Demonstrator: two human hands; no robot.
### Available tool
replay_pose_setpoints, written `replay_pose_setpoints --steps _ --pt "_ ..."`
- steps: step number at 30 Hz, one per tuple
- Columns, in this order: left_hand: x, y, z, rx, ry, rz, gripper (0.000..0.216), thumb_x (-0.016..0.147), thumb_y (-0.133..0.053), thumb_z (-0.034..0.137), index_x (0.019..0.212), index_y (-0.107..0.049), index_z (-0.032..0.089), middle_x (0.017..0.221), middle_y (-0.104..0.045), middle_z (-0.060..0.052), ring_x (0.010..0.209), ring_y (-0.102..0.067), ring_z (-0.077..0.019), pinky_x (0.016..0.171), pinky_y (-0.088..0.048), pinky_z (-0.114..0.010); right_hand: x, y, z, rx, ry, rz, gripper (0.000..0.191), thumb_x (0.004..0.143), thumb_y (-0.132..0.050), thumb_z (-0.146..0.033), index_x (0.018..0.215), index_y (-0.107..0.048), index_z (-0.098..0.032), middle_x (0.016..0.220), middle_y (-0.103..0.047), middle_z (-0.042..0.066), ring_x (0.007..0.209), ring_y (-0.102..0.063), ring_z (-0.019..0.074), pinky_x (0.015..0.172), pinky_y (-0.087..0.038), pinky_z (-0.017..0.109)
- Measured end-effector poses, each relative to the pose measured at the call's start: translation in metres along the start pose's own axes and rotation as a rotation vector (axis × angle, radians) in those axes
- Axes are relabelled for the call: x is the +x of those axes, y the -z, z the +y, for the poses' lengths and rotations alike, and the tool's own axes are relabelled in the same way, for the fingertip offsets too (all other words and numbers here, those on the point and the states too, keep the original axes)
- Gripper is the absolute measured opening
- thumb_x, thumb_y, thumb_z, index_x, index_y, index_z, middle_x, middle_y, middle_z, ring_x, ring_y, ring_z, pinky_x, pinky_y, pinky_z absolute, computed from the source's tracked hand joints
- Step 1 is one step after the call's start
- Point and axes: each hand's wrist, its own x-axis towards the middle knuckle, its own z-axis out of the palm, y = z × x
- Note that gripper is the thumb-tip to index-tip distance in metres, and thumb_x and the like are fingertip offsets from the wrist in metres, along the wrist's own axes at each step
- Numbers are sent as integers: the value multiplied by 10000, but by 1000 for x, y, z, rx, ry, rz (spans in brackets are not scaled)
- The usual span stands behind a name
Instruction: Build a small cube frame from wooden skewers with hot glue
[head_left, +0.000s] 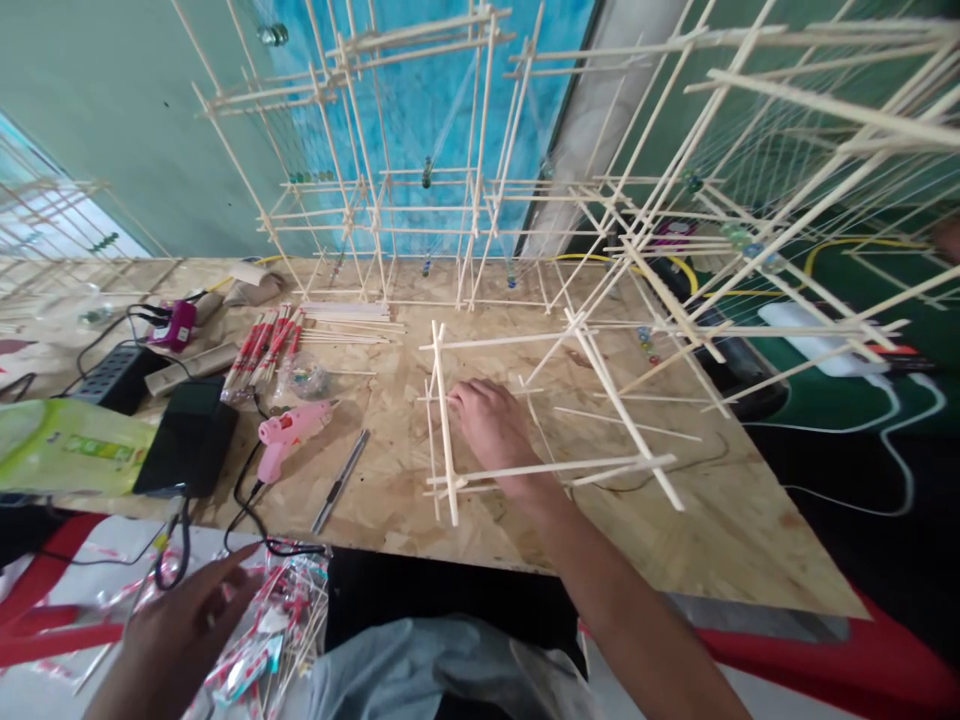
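Right hand (487,425) is seen at mid-frame, fingers curled and pressed down among the sticks of a flat square stick frame (448,450) on the bench (697,540). Whether a stick is pinched cannot be told, as the fingertips are hidden. Left hand (184,630) is held at lower left below the bench edge, fingers spread, just above plastic packets of red-wrapped skewers (262,625); contact cannot be told.

The flat frame is only partly built: outer sticks are in place, while thin loose sticks (626,420) lie near it on the bench. Beside it on the right, a tilted stick frame (622,400) rests against the work. Much appears done, with a tall stick lattice (360,150) standing at top centre and a larger one (750,150) filling the upper right. Threads and small beads (426,172) are strung through the tall lattice.

Stock is left on the bench: bundled skewers (262,345) and a stack of bare sticks (345,312) lie left of the hand. A pink hot glue gun (289,435) and a metal-handled craft knife (341,480) are placed nearby, with a black power unit (187,435) to their left.
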Motion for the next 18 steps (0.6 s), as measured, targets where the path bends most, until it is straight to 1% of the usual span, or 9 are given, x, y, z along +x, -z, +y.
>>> replay_pose_setpoints --steps 1,3,6,8,10,11,13,15,18 --pt "7 -3 5 3 -6 -106 435 868 -623 546 1138 -760 233 684 -730 15 526 -631 -142 537 -481 -221 0 0 0 0 0 -2 177 1019 -575 -146 953 -732 -194 973 -767 61 962 -669 226 852 -432 311" --pt "15 -7 14 -1 33 -199 476 870 -575 569 1147 -771 235 616 -716 27 510 -639 -152 517 -461 -214 0 0 0 2 -2 -6 177 1021 -574 -154 953 -732 -193 972 -765 63 965 -666 226 856 -431 312" --pt "10 -9 22 -28 73 -188 499 876 -540 597 1084 -798 223 627 -725 14 582 -676 -173 563 -483 -212 0 0 0 7 -15 -8 166 1018 -584 -161 951 -733 -192 974 -764 65 966 -665 226 856 -433 314" --pt "3 -10 24 -53 79 -235 540 862 -550 630 1111 -793 218 610 -709 16 567 -659 -178 555 -481 -223 0 1 -1 13 -21 -10 156 1014 -592 -160 956 -734 -192 980 -765 66 966 -666 226 852 -436 315" --pt "-3 -15 25 -90 99 -313 622 853 -545 661 1234 -740 211 596 -692 27 520 -631 -178 518 -467 -239 1 1 -1 17 -21 -12 154 1013 -594 -155 958 -734 -192 981 -766 68 970 -667 226 854 -439 315" --pt "-4 -18 25 -118 115 -331 666 854 -530 671 1298 -698 204 607 -693 28 503 -624 -179 505 -463 -246 1 2 -1 18 -20 -13 156 1013 -593 -152 957 -734 -192 978 -766 69 971 -667 226 856 -440 315" --pt "-3 -27 26 -177 166 -323 735 862 -481 685 1387 -612 187 646 -706 21 486 -625 -186 482 -460 -260 1 2 -1 17 -18 -17 166 1015 -586 -144 954 -733 -192 975 -767 70 975 -666 225 861 -441 315" --pt "1 -35 26 -219 215 -351 798 844 -463 701 1439 -536 173 693 -727 4 473 -630 -197 456 -457 -273 1 3 -1 18 -18 -25 173 1017 -581 -139 955 -733 -193 981 -767 70 980 -665 224 863 -440 314" --pt "8 -44 30 -248 221 -480 818 835 -465 694 1464 -470 172 790 -761 -25 471 -643 -201 440 -464 -278 1 3 -1 21 -20 -33 176 1023 -575 -151 962 -735 -189 991 -766 70 980 -665 224 862 -439 315"
